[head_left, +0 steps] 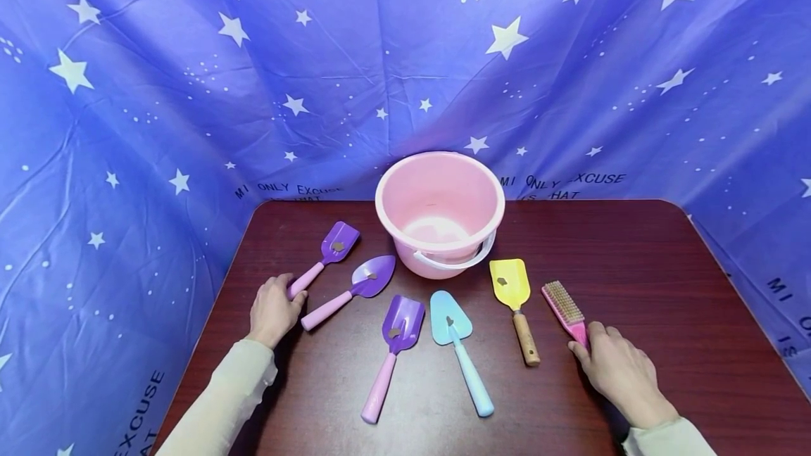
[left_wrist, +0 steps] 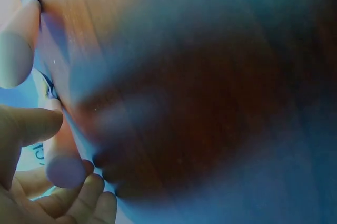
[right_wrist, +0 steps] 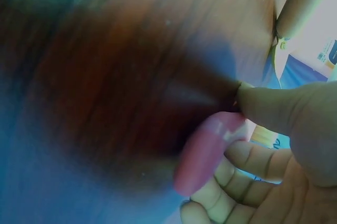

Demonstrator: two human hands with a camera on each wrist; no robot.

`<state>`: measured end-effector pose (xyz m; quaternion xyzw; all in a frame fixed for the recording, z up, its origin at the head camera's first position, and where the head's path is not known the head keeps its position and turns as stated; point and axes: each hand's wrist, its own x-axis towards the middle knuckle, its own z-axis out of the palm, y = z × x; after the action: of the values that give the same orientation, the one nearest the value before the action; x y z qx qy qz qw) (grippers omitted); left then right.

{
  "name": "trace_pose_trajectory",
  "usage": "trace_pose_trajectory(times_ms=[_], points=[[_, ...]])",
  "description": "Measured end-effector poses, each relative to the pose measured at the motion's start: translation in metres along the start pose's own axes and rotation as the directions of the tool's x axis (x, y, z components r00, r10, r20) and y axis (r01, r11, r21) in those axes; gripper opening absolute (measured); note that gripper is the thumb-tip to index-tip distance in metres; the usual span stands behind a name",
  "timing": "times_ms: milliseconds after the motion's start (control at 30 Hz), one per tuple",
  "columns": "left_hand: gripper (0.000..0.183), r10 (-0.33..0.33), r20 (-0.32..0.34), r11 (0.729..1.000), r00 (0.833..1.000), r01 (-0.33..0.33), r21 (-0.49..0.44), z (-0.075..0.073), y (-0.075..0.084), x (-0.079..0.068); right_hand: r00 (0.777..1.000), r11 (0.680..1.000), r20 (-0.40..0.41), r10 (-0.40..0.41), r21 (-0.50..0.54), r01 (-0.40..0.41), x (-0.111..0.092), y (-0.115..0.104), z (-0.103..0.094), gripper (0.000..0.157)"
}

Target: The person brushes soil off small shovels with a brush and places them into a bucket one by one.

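At the left, my left hand (head_left: 277,309) has thumb and fingers around the pink handle (left_wrist: 64,168) of a square-bladed purple hand shovel (head_left: 340,241) lying on the table. Beside it lies a pointed purple trowel (head_left: 372,276), its pink handle end close to that hand. My right hand (head_left: 621,371) holds the pink handle (right_wrist: 202,158) of a scrub brush (head_left: 564,302), bristles facing up; the palm hides most of the handle in the head view. A yellow shovel (head_left: 510,281) with a wooden handle lies just left of the brush.
A pink bucket (head_left: 440,259) with a white handle stands upright at the back middle of the dark wooden table (head_left: 671,266). In front of it lie another purple shovel (head_left: 403,319) and a light blue trowel (head_left: 451,319). A starry blue curtain (head_left: 393,55) surrounds the table's far sides.
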<state>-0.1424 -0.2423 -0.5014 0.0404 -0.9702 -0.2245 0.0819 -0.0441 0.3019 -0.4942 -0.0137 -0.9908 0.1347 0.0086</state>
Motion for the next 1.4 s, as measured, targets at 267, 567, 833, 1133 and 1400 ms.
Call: trace_pose_trajectory(times_ms=[267, 567, 833, 1133, 1400], points=[[0.041, 0.008, 0.009, 1.000, 1.000, -0.008, -0.016, 0.000, 0.000, 0.005, 1.000, 1.000, 0.002, -0.011, 0.011, 0.011, 0.000, 0.000, 0.001, 0.028], [0.039, -0.002, 0.037, 1.000, 0.999, 0.002, -0.007, 0.002, 0.002, 0.009, 1.000, 1.000, 0.016, 0.012, 0.025, -0.013, -0.002, 0.000, 0.002, 0.026], [0.040, -0.009, 0.051, 1.000, 0.999, 0.009, -0.004, 0.004, 0.002, 0.011, 0.997, 0.998, 0.042, 0.059, 0.030, -0.060, -0.001, 0.000, -0.002, 0.024], [0.041, -0.019, 0.099, 1.000, 0.995, 0.020, -0.017, 0.001, 0.005, 0.014, 0.997, 0.996, -0.011, 0.073, 0.061, -0.073, -0.001, -0.001, 0.000, 0.022], [0.043, -0.025, 0.121, 1.000, 0.992, 0.025, 0.001, 0.001, 0.008, 0.017, 0.993, 0.996, -0.092, 0.071, 0.061, -0.066, 0.000, -0.006, 0.001, 0.023]])
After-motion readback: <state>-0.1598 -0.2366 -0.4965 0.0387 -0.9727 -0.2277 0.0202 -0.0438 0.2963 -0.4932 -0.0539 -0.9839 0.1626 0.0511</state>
